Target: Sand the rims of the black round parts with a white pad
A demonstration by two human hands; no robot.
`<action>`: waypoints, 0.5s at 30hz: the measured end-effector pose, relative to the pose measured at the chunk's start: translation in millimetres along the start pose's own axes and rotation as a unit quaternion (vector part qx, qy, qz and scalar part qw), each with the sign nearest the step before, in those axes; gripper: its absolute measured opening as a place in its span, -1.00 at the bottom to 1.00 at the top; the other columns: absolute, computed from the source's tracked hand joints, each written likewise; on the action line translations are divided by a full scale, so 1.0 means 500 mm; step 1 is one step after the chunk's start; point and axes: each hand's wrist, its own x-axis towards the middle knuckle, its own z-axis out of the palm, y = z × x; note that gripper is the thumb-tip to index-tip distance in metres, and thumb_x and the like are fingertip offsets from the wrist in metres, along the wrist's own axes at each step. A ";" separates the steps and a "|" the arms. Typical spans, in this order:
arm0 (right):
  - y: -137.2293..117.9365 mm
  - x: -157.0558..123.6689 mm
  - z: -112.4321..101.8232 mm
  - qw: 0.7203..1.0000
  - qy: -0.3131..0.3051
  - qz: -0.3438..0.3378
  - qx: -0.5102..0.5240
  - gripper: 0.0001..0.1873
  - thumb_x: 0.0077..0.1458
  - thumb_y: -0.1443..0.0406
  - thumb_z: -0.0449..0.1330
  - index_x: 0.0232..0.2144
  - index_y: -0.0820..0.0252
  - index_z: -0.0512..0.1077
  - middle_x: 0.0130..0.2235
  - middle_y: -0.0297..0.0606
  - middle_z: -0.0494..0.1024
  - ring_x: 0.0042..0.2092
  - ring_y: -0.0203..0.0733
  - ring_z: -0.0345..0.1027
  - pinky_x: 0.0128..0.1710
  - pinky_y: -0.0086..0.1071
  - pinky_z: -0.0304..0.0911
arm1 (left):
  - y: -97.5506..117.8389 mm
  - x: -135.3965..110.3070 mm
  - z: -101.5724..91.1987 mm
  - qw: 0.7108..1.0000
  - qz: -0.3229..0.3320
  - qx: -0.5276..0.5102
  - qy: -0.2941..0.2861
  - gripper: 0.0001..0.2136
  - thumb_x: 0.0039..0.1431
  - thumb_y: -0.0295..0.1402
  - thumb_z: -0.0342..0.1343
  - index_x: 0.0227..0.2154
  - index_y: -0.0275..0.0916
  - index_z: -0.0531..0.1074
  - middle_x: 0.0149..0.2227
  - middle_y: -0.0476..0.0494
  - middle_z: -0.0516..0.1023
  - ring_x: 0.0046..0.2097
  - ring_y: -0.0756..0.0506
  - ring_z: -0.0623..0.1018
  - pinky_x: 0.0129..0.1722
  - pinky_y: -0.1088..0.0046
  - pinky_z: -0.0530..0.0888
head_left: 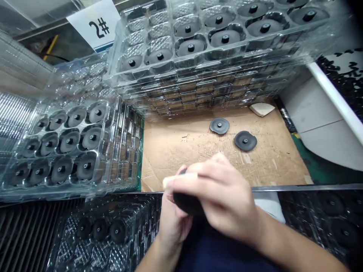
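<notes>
Both hands meet low in the middle of the head view, over the near edge of a cardboard sheet (198, 147). My right hand (224, 196) lies on top, fingers curled over a dark round disc (187, 204). My left hand (172, 223) is beneath it, pinching the same disc from below; most of its fingers are hidden. Two loose grey rubber discs with a centre stud lie flat on the cardboard beyond the hands, one (219, 125) farther, one (245, 141) nearer and to the right.
A tall stack of clear plastic trays (215, 75) holding several discs stands at the back. Another filled tray stack (65, 147) sits at the left. A tray (104, 234) with discs lies low left. A white "2#" sign (98, 24) stands behind. A white bin edge (334, 94) runs along the right.
</notes>
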 end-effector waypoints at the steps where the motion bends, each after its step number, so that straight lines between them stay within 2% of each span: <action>1: 0.010 -0.004 -0.004 1.000 -0.002 0.031 0.002 -0.70 0.20 0.50 -0.01 -0.22 0.19 0.50 -0.30 -0.31 0.58 -0.31 -0.29 0.40 -0.31 -0.32 0.07 | 0.002 0.000 -0.001 1.000 0.011 -0.019 -0.004 -0.53 -0.32 -0.31 0.41 -0.21 -0.10 0.54 -0.21 0.02 0.60 -0.13 -0.08 0.56 -0.12 0.56 0.46; 3: 0.038 -0.023 -0.011 0.994 0.002 0.101 -0.031 -0.74 0.18 0.48 0.05 -0.23 0.15 0.50 -0.29 -0.33 0.58 -0.28 -0.27 0.41 -0.28 -0.32 0.10 | 0.006 0.001 -0.005 0.997 0.032 -0.061 -0.025 -0.53 -0.29 -0.41 0.40 -0.19 -0.01 0.53 -0.17 0.06 0.62 -0.14 -0.06 0.58 -0.13 0.59 0.48; 5: 0.073 -0.059 -0.005 0.987 0.009 0.150 -0.050 -0.77 0.19 0.44 0.08 -0.21 0.10 0.49 -0.28 -0.34 0.59 -0.28 -0.25 0.41 -0.25 -0.32 0.14 | 0.011 0.001 -0.007 0.993 0.041 -0.096 -0.061 -0.52 -0.24 -0.49 0.37 -0.18 0.03 0.52 -0.14 0.06 0.62 -0.11 -0.09 0.59 -0.10 0.52 0.49; 7: 0.111 -0.104 0.014 0.982 -0.002 0.183 -0.046 -0.78 0.19 0.39 0.08 -0.20 0.09 0.49 -0.27 -0.30 0.59 -0.27 -0.21 0.42 -0.25 -0.31 0.20 | 0.016 0.002 -0.007 0.990 0.039 -0.112 -0.080 -0.54 -0.20 -0.51 0.34 -0.17 0.01 0.51 -0.12 0.04 0.62 -0.09 -0.09 0.58 -0.06 0.50 0.48; 10: 0.152 -0.153 0.046 0.976 -0.041 0.209 -0.040 -0.81 0.17 0.37 0.09 -0.28 0.14 0.51 -0.33 -0.25 0.59 -0.30 -0.16 0.44 -0.30 -0.31 0.27 | 0.018 0.003 -0.005 0.990 0.021 -0.116 -0.070 -0.53 -0.22 -0.51 0.35 -0.16 -0.01 0.51 -0.13 0.02 0.62 -0.08 -0.07 0.58 -0.06 0.53 0.47; 12: 0.155 -0.155 0.046 0.972 -0.054 0.225 -0.034 -0.82 0.17 0.36 0.09 -0.30 0.15 0.51 -0.36 -0.27 0.58 -0.33 -0.18 0.45 -0.35 -0.34 0.30 | 0.018 0.002 -0.002 0.991 0.012 -0.114 -0.067 -0.53 -0.24 -0.47 0.37 -0.17 -0.02 0.52 -0.13 0.02 0.62 -0.08 -0.08 0.58 -0.05 0.53 0.47; 15: 0.111 -0.111 0.011 0.969 -0.029 0.244 -0.024 -0.80 0.21 0.34 0.06 -0.20 0.10 0.48 -0.28 -0.31 0.56 -0.31 -0.24 0.44 -0.38 -0.42 0.32 | 0.016 -0.001 0.005 0.990 0.000 -0.118 -0.079 -0.56 -0.21 -0.41 0.37 -0.16 -0.04 0.51 -0.12 0.00 0.62 -0.09 -0.09 0.58 -0.06 0.53 0.47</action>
